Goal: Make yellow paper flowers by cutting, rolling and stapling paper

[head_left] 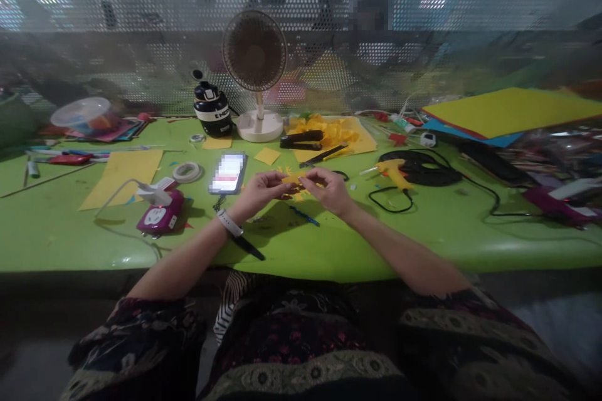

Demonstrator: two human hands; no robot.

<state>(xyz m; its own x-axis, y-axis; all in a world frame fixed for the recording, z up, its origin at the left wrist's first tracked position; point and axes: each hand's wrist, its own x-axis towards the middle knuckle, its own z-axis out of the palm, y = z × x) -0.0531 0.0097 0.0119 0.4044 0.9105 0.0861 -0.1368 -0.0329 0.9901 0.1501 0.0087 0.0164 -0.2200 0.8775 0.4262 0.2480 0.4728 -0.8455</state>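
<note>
Between my two hands, over the middle of the green table, is a small piece of yellow paper (295,178) with notched edges. My left hand (267,191) pinches its left side, and my right hand (329,190) pinches the right side. Fingers cover part of the paper, so its full shape is hidden. Just below the hands a thin blue strip (303,215) lies on the table. A phone (227,172) with a lit screen rests to the left of my left hand. Beyond my hands lie a black stapler (301,139) and dark scissors (323,155).
A white fan (259,127) and a dark bottle (214,114) stand at the back. Yellow paper flowers (336,130) lie behind the stapler. To the right is a yellow glue gun (395,172) with a black cord. A purple power socket (160,214) and tape roll (187,172) sit left.
</note>
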